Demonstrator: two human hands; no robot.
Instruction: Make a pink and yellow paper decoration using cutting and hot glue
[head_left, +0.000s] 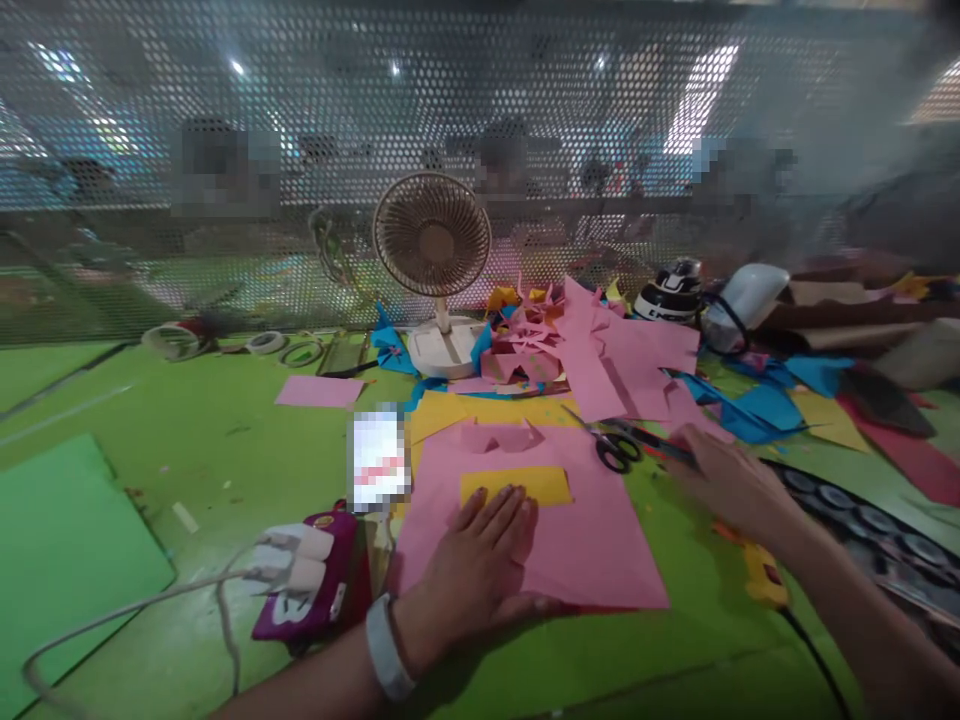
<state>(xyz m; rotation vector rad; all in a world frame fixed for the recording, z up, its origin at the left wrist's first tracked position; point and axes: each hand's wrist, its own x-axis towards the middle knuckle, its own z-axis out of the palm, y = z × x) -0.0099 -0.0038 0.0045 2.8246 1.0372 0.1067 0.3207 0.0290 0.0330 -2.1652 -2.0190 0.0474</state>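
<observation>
My left hand lies flat, fingers stretched, on a small yellow paper strip and the large pink sheet beneath it. A folded pink paper piece sits just beyond the strip. To the right, my right hand is closed around what looks like a utility knife, dark with orange-red edges; motion blur softens its fingers. Beside the knife's front end, black-handled scissors rest at the pink sheet's edge. A yellow tool with a black cord lies below my right wrist, partly covered.
A white fan stands at the back before a perforated screen. Pink offcuts heap beside it. At left are a phone, a purple power strip with plugs, tape rolls and green sheets.
</observation>
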